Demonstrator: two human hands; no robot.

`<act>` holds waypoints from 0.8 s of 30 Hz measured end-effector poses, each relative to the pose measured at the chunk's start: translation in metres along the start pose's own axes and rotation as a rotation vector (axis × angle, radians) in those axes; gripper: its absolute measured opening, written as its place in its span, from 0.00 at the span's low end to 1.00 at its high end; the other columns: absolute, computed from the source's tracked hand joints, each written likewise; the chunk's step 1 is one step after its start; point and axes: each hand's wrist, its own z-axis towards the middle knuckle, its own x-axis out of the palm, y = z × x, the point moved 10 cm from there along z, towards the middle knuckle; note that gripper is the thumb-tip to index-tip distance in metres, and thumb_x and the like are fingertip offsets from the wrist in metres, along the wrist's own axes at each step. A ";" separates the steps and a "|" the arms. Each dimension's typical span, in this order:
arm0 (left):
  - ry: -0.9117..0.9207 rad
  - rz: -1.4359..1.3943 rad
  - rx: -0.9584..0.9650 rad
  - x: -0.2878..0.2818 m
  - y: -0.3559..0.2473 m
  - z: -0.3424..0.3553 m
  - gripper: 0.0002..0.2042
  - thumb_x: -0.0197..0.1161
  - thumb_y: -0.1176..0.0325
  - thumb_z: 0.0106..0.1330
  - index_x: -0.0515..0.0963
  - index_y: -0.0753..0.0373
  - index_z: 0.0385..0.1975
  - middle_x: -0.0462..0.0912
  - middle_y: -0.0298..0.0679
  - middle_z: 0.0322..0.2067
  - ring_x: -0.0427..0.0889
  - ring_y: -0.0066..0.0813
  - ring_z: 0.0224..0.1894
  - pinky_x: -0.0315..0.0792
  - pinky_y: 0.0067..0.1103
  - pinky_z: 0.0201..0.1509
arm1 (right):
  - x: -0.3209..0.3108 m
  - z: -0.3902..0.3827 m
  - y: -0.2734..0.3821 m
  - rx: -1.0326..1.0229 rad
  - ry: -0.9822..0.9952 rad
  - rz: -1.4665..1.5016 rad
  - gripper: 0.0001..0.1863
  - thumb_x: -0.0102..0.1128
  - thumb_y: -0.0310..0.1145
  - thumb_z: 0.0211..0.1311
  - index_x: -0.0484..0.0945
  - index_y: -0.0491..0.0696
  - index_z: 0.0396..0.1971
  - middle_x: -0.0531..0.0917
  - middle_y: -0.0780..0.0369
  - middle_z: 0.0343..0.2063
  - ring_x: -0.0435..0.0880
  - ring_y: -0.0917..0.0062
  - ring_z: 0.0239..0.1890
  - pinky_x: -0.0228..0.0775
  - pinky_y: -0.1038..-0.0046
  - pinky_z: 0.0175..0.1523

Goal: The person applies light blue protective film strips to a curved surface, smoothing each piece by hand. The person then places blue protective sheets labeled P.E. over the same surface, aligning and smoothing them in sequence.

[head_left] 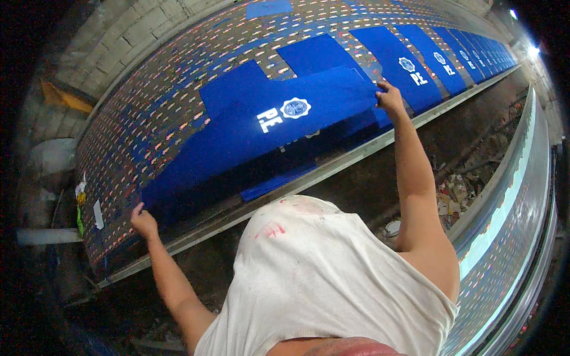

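Observation:
My left hand (143, 221) pinches the lower left corner of a blue fabric piece (225, 148) with a white printed emblem and lettering. My right hand (389, 98) grips the same piece at its right end. The piece hangs stretched between both hands over the long, sloping work table (136, 148), which is speckled with many small coloured marks. Other blue pieces (234, 83) lie beneath and behind it, and a row of similar printed pieces (427, 89) runs away to the right along the table. Its shadowed underside partly hides what lies below.
The metal rail (439, 115) edges the table on my side, over a dark gap with scraps (457, 196). Another long table (510, 225) runs along my right. A block wall (101, 41) stands beyond, with white and yellow items (81, 199) at the left end.

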 end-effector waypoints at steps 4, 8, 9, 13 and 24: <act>0.162 -0.016 -0.011 0.060 -0.040 -0.046 0.14 0.65 0.82 0.65 0.90 0.66 0.48 0.90 0.48 0.49 0.89 0.46 0.51 0.81 0.37 0.60 | -0.037 0.022 -0.066 -0.016 -0.055 -0.363 0.31 0.72 0.24 0.64 0.80 0.40 0.69 0.91 0.54 0.45 0.91 0.70 0.33 0.87 0.66 0.34; 0.205 0.088 -0.044 0.052 -0.032 -0.067 0.13 0.67 0.84 0.64 0.89 0.66 0.46 0.90 0.48 0.49 0.89 0.49 0.52 0.81 0.39 0.62 | -0.017 0.009 -0.055 0.032 0.022 -0.410 0.33 0.76 0.25 0.61 0.81 0.40 0.68 0.92 0.52 0.45 0.93 0.67 0.37 0.88 0.65 0.35; 0.197 0.097 -0.031 0.055 -0.034 -0.067 0.13 0.67 0.84 0.63 0.89 0.66 0.46 0.90 0.48 0.49 0.89 0.49 0.52 0.81 0.39 0.62 | -0.020 0.008 -0.055 0.010 0.034 -0.448 0.33 0.76 0.25 0.61 0.81 0.40 0.68 0.92 0.51 0.46 0.93 0.67 0.37 0.89 0.65 0.35; 0.163 0.131 0.082 0.067 -0.039 -0.054 0.13 0.67 0.84 0.62 0.90 0.66 0.45 0.90 0.49 0.50 0.89 0.51 0.55 0.81 0.41 0.65 | -0.050 0.033 -0.060 -0.169 0.014 -0.571 0.33 0.77 0.26 0.60 0.82 0.41 0.67 0.92 0.50 0.47 0.94 0.64 0.40 0.90 0.64 0.35; 0.219 0.071 0.134 0.055 -0.033 -0.073 0.12 0.67 0.81 0.61 0.89 0.68 0.45 0.91 0.50 0.49 0.90 0.51 0.53 0.81 0.39 0.64 | -0.053 0.005 -0.068 0.040 0.111 -0.817 0.28 0.74 0.29 0.56 0.88 0.45 0.60 0.93 0.48 0.46 0.95 0.63 0.42 0.88 0.61 0.50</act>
